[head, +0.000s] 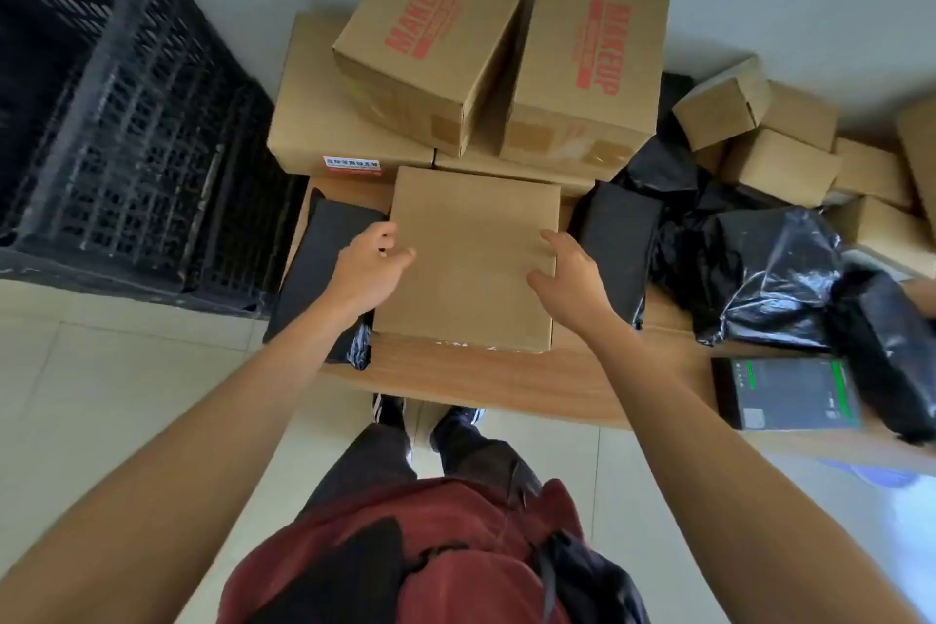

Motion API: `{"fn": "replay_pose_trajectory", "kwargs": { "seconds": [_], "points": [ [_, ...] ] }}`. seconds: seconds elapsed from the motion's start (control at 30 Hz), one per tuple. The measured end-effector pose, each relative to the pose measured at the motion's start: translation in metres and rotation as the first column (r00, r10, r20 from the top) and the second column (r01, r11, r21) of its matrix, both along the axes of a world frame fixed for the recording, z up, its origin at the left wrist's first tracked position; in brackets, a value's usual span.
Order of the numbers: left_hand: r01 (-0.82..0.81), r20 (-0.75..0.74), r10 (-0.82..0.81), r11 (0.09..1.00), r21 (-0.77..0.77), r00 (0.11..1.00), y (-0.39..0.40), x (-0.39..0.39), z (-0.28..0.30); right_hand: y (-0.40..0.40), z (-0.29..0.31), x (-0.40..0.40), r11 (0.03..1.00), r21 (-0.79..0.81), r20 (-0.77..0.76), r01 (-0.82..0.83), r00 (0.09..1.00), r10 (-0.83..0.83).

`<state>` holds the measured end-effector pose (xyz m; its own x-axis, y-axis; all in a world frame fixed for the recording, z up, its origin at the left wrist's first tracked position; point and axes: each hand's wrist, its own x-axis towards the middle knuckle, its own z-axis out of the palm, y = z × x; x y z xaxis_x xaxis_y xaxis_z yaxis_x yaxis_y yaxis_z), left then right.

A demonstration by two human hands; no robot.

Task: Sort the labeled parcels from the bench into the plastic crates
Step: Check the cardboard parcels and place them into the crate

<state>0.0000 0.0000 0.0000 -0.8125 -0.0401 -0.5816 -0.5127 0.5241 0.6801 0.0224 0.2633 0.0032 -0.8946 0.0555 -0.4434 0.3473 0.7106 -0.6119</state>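
A plain brown cardboard box (473,264) lies flat on the wooden bench (506,380) right in front of me. My left hand (367,269) grips its left edge, thumb on top and fingers curled over the side. My right hand (567,276) hovers at the box's right edge with fingers spread and bent; I cannot tell whether it touches. A black plastic crate (121,117) stands on the floor to the left of the bench. Black poly-bag parcels lie on both sides of the box, one on the left (316,269) and one on the right (615,243).
Two cardboard boxes printed MAKEUP, one on the left (425,41) and one on the right (587,71), sit on larger flat cartons at the back. Several small brown boxes (780,162) and shiny black bags (775,269) crowd the bench's right. A dark box with green print (790,393) lies at the front right.
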Motion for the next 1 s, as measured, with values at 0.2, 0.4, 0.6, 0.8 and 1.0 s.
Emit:
{"fn": "replay_pose_trajectory", "kwargs": {
  "seconds": [0.2,0.4,0.6,0.8,1.0],
  "points": [
    [-0.099,-0.026,0.099,0.995,-0.016,0.995,0.002,0.010,-0.003,-0.008,-0.012,0.019,0.984,-0.043,0.139,0.175,0.976,-0.167],
    [-0.111,0.015,0.111,0.994,-0.007,0.994,0.004,0.012,-0.001,-0.017,-0.014,0.024,0.934,-0.091,0.178,0.347,0.928,-0.327],
    [-0.119,-0.033,0.119,0.993,0.007,0.992,-0.001,0.017,0.001,-0.018,-0.006,0.033,0.887,-0.105,0.129,0.449,0.891,-0.435],
    [-0.109,-0.095,0.115,0.992,0.068,0.989,-0.005,0.020,0.018,-0.025,0.015,0.057,0.868,-0.142,-0.009,0.476,0.876,-0.482],
    [-0.082,-0.184,0.103,0.990,0.117,0.977,-0.019,0.026,0.036,-0.031,0.042,0.077,0.846,-0.223,-0.057,0.484,0.860,-0.507]
  ]
}}
